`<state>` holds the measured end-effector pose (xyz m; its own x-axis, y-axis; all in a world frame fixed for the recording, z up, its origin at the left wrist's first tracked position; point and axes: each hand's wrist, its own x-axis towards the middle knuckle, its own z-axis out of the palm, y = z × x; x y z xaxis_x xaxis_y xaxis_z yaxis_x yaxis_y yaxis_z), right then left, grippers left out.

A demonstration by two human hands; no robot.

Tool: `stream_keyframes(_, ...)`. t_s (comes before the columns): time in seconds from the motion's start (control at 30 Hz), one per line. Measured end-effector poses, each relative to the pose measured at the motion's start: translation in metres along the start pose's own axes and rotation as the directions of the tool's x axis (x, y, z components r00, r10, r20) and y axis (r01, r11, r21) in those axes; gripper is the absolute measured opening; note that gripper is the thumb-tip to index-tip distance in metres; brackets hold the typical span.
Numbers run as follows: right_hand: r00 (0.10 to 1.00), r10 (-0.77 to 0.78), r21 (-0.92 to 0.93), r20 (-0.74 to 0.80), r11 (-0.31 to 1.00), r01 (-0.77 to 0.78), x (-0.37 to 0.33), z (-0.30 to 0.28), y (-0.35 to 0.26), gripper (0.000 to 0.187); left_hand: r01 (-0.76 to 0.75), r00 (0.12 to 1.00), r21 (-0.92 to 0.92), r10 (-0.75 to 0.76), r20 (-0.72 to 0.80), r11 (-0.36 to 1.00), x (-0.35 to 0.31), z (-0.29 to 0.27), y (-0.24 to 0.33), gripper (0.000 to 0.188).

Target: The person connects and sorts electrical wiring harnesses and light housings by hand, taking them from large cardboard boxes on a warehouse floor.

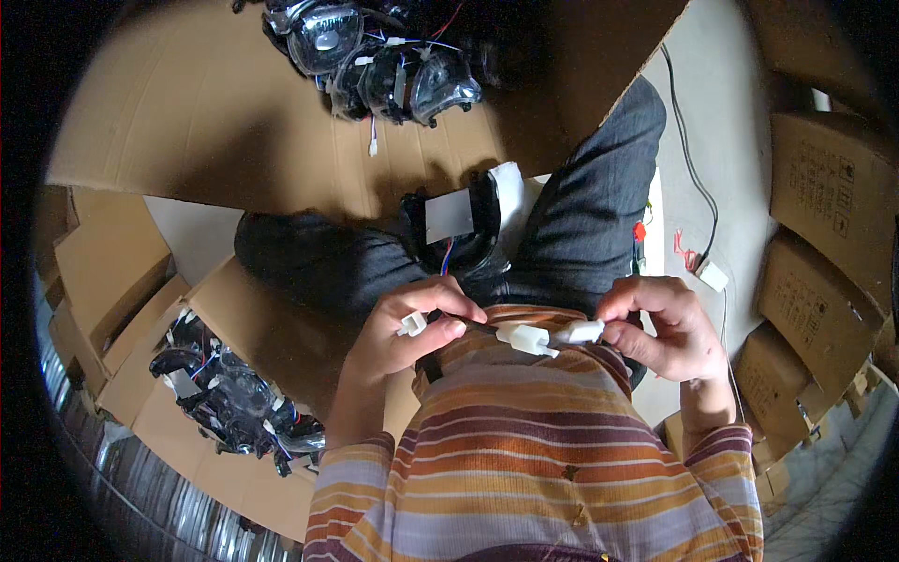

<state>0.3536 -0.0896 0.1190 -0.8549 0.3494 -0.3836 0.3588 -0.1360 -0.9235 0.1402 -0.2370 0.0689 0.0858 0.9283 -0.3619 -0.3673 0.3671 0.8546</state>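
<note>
My left hand (412, 323) grips a black cable with a small white plug connector (413, 324) at its fingers and a larger white connector (524, 338) sticking out to the right. My right hand (655, 323) pinches another white connector (582, 332), its tip touching the larger one. Both hands are held close above my striped shirt. A black lamp housing (459, 229) with a white back plate rests in my lap between my knees, with red and blue wires running down from it.
Several black headlight units (375, 61) lie on a cardboard sheet ahead. More of them fill a cardboard box (225, 393) at my lower left. Stacked cardboard boxes (824, 187) stand on the right. A black cable with a white plug (712, 274) lies on the floor.
</note>
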Motion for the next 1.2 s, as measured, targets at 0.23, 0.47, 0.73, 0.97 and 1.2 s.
stream_keyframes(0.23, 0.969, -0.229, -0.134, -0.091, 0.967, 0.216, 0.012, 0.007, 0.002, 0.008, 0.03, 0.999, 0.012, -0.03, -0.032, 0.999, -0.005, 0.0, -0.006, 0.008)
stream_keyframes(0.47, 0.963, -0.263, -0.141, -0.061, 0.957, 0.252, 0.014, 0.01, -0.001, 0.009, -0.016, 0.999, 0.168, 0.023, -0.037, 0.986, -0.005, 0.001, -0.011, 0.006)
stream_keyframes(0.73, 0.954, -0.274, -0.395, -0.122, 0.895, 0.207, 0.018, 0.018, -0.001, 0.01, 0.024, 1.0, 0.134, -0.026, 0.017, 0.991, -0.001, 0.005, -0.004, 0.01)
stream_keyframes(0.97, 0.938, -0.33, -0.302, -0.105, 0.909, 0.286, 0.026, 0.011, 0.004, 0.009, 0.12, 0.989, 0.043, -0.115, -0.095, 0.992, -0.006, 0.007, 0.003, 0.011)
stream_keyframes(1.2, 0.969, -0.162, -0.133, -0.187, 0.981, 0.139, 0.015, -0.002, 0.016, 0.007, 0.368, 0.466, 0.494, 0.303, -0.831, 0.788, -0.225, 0.002, 0.092, 0.022)
